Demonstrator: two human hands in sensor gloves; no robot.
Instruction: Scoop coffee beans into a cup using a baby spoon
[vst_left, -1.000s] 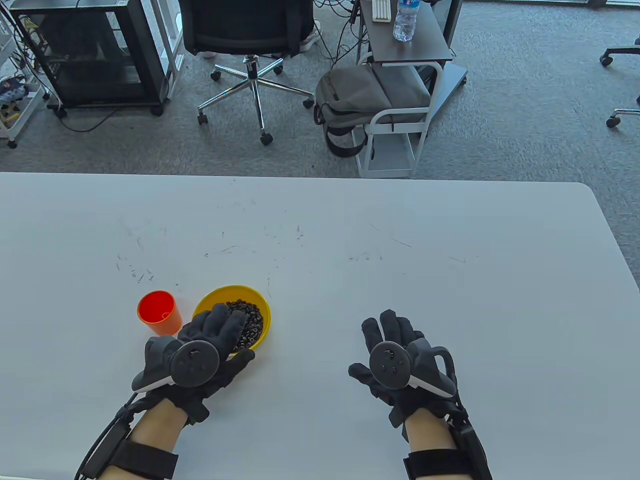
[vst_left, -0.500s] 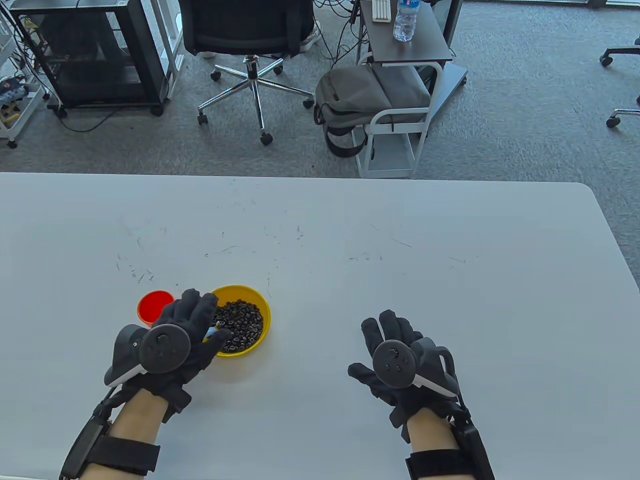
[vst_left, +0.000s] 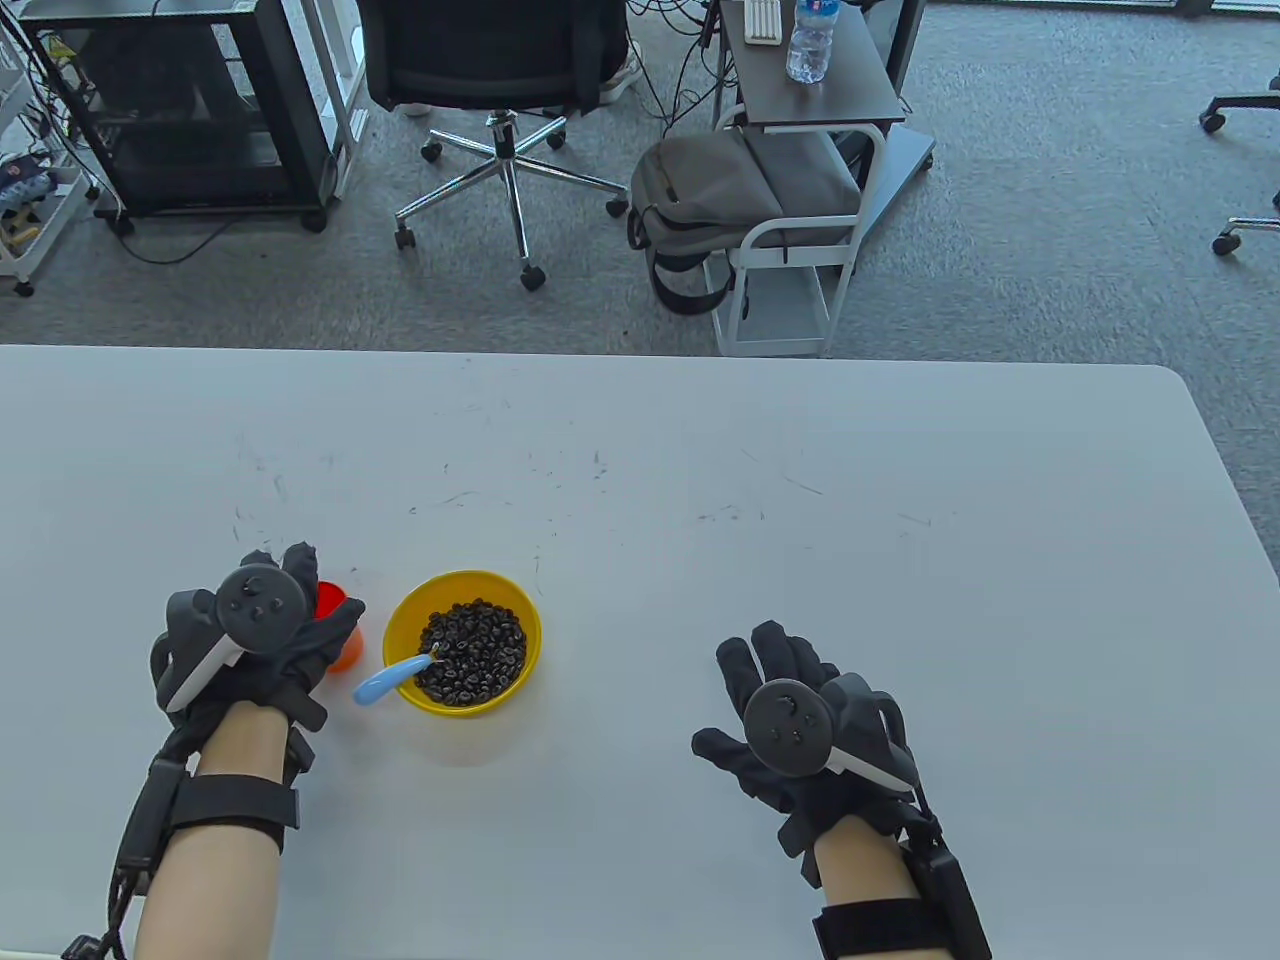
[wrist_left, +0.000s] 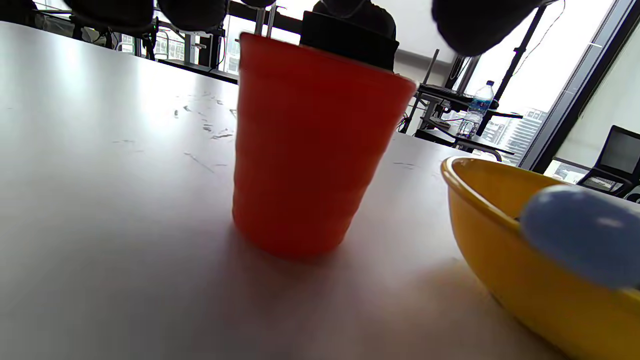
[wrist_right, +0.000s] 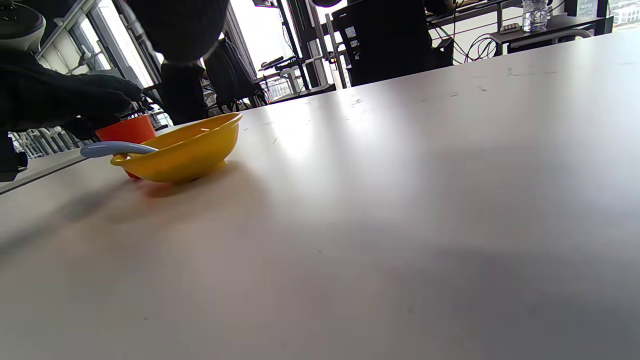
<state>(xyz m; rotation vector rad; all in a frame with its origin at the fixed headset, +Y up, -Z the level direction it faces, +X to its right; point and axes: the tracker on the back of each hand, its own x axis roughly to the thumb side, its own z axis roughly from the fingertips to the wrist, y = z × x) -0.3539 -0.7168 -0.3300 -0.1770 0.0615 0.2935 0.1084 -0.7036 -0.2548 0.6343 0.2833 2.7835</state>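
A: The left hand (vst_left: 262, 640) is hovering right over the small orange plastic cup (wrist_left: 310, 150), and the gloved fingers (wrist_left: 475, 25) are hanging around the rim. Whether they are actually touching it, I cannot tell from here.

B: And the pale blue plastic baby spoon (vst_left: 392, 680) is lying free, just to the right of that hand. Its handle is sticking out over the near edge of the round yellow plastic bowl (vst_left: 400, 610), and its head is sitting down among the dark coffee beans (vst_left: 472, 650).

A: So nobody is holding the spoon. The right hand (vst_left: 790, 715) is resting flat on the white table (vst_left: 900, 480), well off to the right of the bowl, fingers spread and holding nothing.

B: I am reading this as the cup getting steadied or repositioned, a pause between scoops. How many beans are sitting in the cup, I cannot see; the hand is covering its mouth.

A: The next move, I am guessing, is calling for a pinch on that blue handle, a shallow dig through the beans, then a level carry leftward to the cup.

B: Careful there: the cup is standing just beside the bowl, and a light cup like that is looking easy to tip
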